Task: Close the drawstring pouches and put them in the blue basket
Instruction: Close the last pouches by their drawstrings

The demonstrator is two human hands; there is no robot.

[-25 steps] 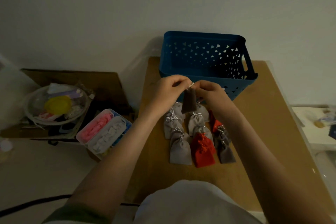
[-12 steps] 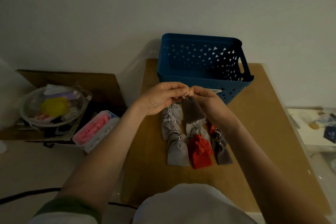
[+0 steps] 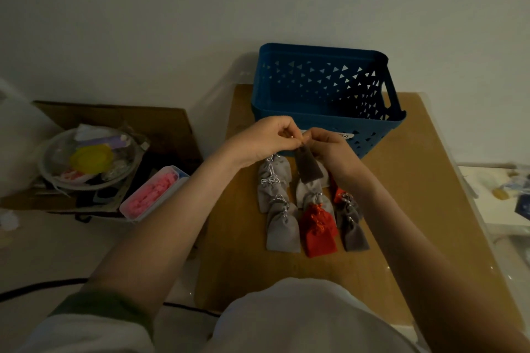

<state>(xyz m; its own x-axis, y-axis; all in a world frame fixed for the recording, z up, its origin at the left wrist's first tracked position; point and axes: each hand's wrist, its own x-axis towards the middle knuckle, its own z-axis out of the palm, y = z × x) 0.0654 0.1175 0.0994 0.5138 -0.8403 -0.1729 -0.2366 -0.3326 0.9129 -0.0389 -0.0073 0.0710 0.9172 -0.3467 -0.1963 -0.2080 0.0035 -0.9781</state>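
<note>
A dark grey drawstring pouch (image 3: pixel 309 167) hangs above the table, held at its top by both hands. My left hand (image 3: pixel 268 139) and my right hand (image 3: pixel 329 146) meet over it, each pinching its drawstring. Below them several pouches lie in rows on the brown table (image 3: pixel 401 209): light grey pouches (image 3: pixel 282 231), a red pouch (image 3: pixel 319 233) and a dark grey pouch (image 3: pixel 354 235). The blue basket (image 3: pixel 327 123) stands just behind my hands; nothing shows inside it from here.
To the left, a lower surface holds a clear bowl (image 3: pixel 89 163) of odds and ends with a yellow lid, and a clear box (image 3: pixel 153 195) of pink pieces. A black cable (image 3: pixel 34 286) runs along the floor. A white shelf (image 3: pixel 499 195) is at right.
The held pouch has swung and tilted a little to the right while both hands keep working its string. The camera has shifted slightly; the pouches on the table have not moved.
</note>
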